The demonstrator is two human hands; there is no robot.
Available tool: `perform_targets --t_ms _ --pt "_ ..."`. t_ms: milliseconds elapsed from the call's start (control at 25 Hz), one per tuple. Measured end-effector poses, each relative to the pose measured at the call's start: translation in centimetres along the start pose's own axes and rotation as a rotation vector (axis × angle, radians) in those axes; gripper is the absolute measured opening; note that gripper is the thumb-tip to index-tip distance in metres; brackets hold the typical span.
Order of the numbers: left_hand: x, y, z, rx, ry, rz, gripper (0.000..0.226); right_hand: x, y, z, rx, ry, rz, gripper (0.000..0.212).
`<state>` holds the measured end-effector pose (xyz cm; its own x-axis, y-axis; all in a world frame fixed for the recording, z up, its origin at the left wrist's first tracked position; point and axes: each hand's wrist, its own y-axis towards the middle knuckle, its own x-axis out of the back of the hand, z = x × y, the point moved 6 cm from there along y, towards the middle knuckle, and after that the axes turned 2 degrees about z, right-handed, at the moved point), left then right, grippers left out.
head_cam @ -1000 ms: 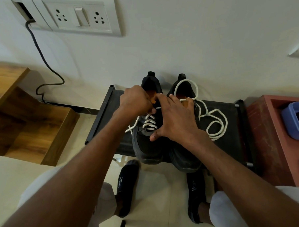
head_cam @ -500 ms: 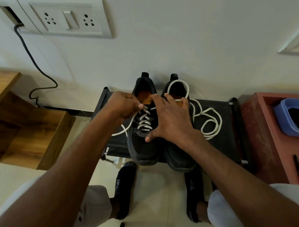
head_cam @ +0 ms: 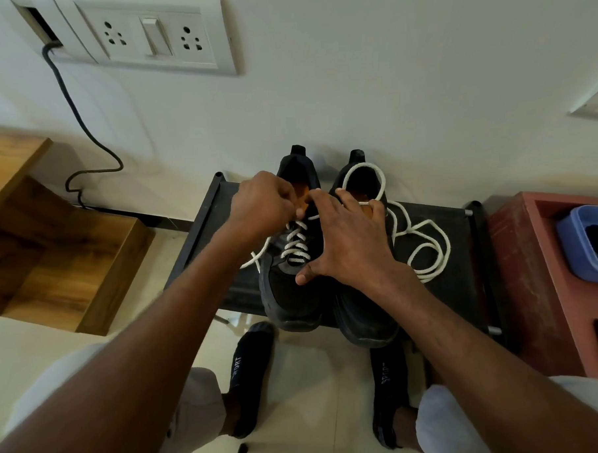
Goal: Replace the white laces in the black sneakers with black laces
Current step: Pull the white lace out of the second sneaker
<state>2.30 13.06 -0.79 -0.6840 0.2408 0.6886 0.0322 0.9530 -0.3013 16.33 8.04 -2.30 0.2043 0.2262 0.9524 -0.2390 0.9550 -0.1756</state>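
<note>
One long white cord lace (head_cam: pixel 425 251) lies pulled out, while the curled left hand (head_cam: pixel 262 207) tugs the other black sneaker's white lace (head_cam: pixel 296 242) and the open right hand (head_cam: pixel 346 244) steadies it.

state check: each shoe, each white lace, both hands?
left sneaker: still laced, upright on the black rack
its white lace: threaded, top being pulled
right sneaker: unlaced
loose white lace: out, coiled on rack
left hand: pinches lace top
right hand: spread, pressing on the sneakers
</note>
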Motion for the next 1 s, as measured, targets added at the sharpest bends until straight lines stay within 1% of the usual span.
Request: perform_targets --t_ms 80,120,160,200,240,360,400,440,520,560,600,640,720,760,800,840,920,960,1000 --pt "0.1 -0.3 1.7 0.231 -0.392 0.114 0.016 0.1 0.0 0.0 0.003 0.003 -0.003 0.131" --pt "0.1 -0.3 2.3 0.294 -0.506 0.170 0.017 0.1 0.0 0.0 0.005 0.003 -0.004 0.130" --pt "0.1 -0.3 2.7 0.299 -0.529 0.196 0.017 0.1 0.0 0.0 0.006 0.001 0.001 0.130" --pt "0.2 -0.1 2.8 0.252 -0.478 0.191 0.015 0.1 0.0 0.1 0.007 0.000 0.005 0.130" --pt "0.3 0.1 2.5 0.163 -0.378 0.161 0.013 0.1 0.0 0.1 0.007 0.000 0.005 0.131" --pt "-0.2 -0.1 0.2 -0.107 0.075 0.074 0.017 0.0 0.0 0.1 0.003 -0.004 0.000 0.134" --pt "-0.4 0.0 -0.2 -0.145 0.204 0.046 0.018 0.0 0.0 0.0 0.001 -0.004 -0.002 0.134" --pt "-0.4 0.1 -0.3 -0.141 0.277 0.019 0.019 -0.1 0.0 0.0 0.002 -0.002 -0.007 0.134" --pt "-0.3 0.3 -0.2 -0.113 0.324 -0.011 0.026 0.0 -0.1 0.0 0.009 -0.002 -0.013 0.132" --pt "-0.3 0.3 -0.2 -0.104 0.280 -0.009 0.024 0.0 -0.1 0.1 0.011 -0.001 -0.011 0.131" --pt "-0.1 0.2 -0.2 -0.076 0.166 -0.006 0.020 0.0 0.0 0.0 0.011 0.003 -0.010 0.131" --pt "0.4 -0.2 -0.1 -0.031 -0.002 0.000 0.018 0.1 0.0 -0.1 0.009 0.008 -0.008 0.131" --pt "1.7 -1.0 0.6 0.085 -0.404 0.017 0.022 0.1 -0.1 -0.2 0.008 0.011 -0.006 0.130" --pt "1.9 -1.4 1.0 0.131 -0.523 0.036 0.022 0.1 -0.1 -0.2 0.009 0.010 -0.005 0.129" --pt "2.0 -1.8 1.1 0.137 -0.548 0.049 0.021 0.1 -0.1 -0.2 0.010 0.010 -0.001 0.129" --pt "2.0 -1.9 1.0 0.090 -0.445 0.045 0.019 0.1 -0.1 -0.2 0.008 0.010 0.006 0.130" --pt "1.7 -1.9 0.3 -0.071 -0.049 0.002 0.017 0.0 0.0 -0.1 0.003 0.010 0.011 0.132" --pt "1.3 -1.7 -0.1 -0.131 0.119 -0.017 0.018 -0.1 0.0 -0.1 0.002 0.009 0.010 0.133" --pt "0.8 -1.5 -0.4 -0.181 0.237 -0.024 0.018 0.0 0.1 0.0 0.000 0.010 0.010 0.133"
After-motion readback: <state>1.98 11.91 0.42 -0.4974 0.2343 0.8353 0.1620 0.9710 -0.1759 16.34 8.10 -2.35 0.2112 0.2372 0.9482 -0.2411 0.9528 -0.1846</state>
